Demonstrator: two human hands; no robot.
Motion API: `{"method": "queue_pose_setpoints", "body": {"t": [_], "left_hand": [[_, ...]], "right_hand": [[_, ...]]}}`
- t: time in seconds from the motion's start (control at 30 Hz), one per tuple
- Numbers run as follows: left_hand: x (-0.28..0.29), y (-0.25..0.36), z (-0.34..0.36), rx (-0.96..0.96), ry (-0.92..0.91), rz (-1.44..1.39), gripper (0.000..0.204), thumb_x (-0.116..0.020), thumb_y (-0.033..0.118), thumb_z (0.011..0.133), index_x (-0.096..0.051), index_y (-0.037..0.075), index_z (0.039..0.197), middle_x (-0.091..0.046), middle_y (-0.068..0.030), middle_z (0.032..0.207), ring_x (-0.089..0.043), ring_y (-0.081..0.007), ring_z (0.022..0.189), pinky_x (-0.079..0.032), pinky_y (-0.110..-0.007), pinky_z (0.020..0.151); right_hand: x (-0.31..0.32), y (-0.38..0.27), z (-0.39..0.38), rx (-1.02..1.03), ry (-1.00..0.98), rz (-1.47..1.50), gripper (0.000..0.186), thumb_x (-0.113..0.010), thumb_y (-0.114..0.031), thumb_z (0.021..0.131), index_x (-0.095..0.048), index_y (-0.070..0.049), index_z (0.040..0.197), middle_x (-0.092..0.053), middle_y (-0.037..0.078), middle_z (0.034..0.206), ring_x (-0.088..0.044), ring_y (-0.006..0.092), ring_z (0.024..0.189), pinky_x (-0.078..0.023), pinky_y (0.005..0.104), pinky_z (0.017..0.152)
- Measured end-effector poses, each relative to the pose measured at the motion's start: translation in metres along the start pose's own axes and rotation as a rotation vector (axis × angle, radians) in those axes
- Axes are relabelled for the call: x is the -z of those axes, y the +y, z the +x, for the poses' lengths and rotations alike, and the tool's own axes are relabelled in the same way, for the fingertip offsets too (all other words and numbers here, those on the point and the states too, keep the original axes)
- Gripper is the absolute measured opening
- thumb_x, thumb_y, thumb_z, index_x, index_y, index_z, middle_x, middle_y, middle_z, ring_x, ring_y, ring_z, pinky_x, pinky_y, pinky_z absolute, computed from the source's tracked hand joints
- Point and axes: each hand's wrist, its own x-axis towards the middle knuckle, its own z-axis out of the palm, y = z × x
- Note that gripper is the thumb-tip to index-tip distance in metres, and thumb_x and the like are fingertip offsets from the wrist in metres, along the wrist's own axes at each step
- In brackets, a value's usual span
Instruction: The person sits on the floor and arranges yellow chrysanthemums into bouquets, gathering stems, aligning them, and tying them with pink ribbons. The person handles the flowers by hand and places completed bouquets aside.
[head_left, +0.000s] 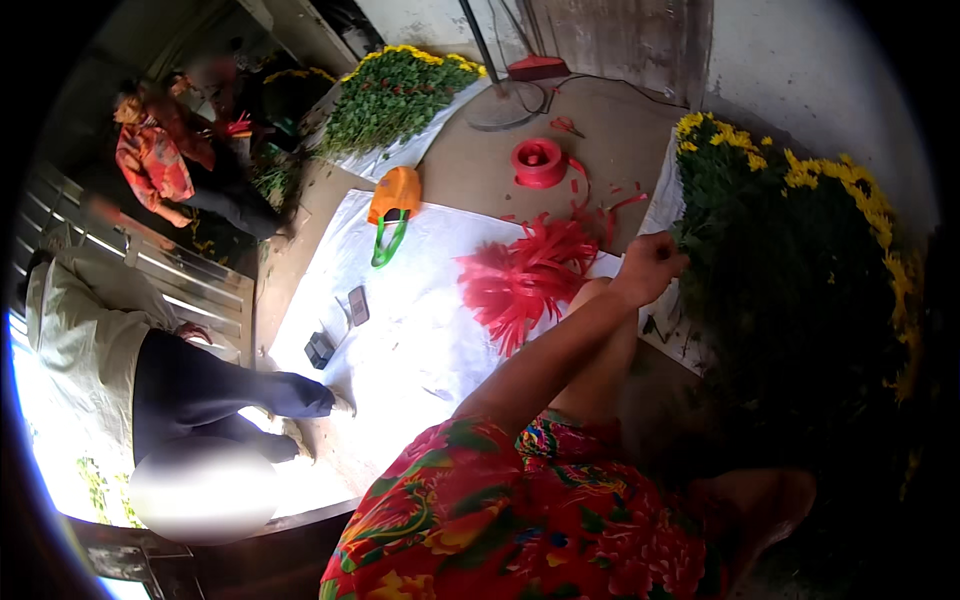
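Left hand [652, 268], fingers curled, reaches the leafy edge of a heap of yellow chrysanthemum-like flowers [785, 225], its grip impossible to tell | right hand hidden, state unclear | red plastic strips [530, 275] fan out on a white sheet [415, 310] | red ribbon roll [538, 165] sits beyond | second flower heap [400, 108] lies farther back

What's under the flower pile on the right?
At the left edge of the flower pile, near the left hand, a white sheet seems to run beneath. Whatever lies under the dark middle is covered and can't be seen.
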Motion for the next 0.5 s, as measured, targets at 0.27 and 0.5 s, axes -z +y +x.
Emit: {"method": "queue_pose_setpoints", "body": {"t": [0.27,0.5], "left_hand": [[0.03,0.016,0.001,0.213,0.11,-0.354,0.019,-0.069,0.017,0.089,-0.061,0.001,0.083,-0.067,-0.0097,0.073,-0.067,-0.018,0.063,-0.053,-0.031,0.052],[0.045,-0.019,-0.04,-0.047,0.273,-0.466,0.02,-0.065,0.021,0.095,-0.06,0.002,0.092,-0.068,-0.0113,0.081,-0.065,-0.0183,0.062,-0.052,-0.03,0.051]], "right_hand": [[-0.009,0.027,0.012,0.151,-0.05,-0.152,0.034,-0.058,-0.029,0.1,-0.065,-0.009,0.126,-0.064,0.016,0.128,-0.06,0.0326,0.12,-0.05,0.0443,0.103],[0.008,0.054,0.036,-0.086,-0.012,-0.114,0.051,-0.062,-0.03,0.099,-0.047,-0.006,0.142,-0.064,0.018,0.126,-0.063,0.036,0.11,-0.052,0.0472,0.097]]}}
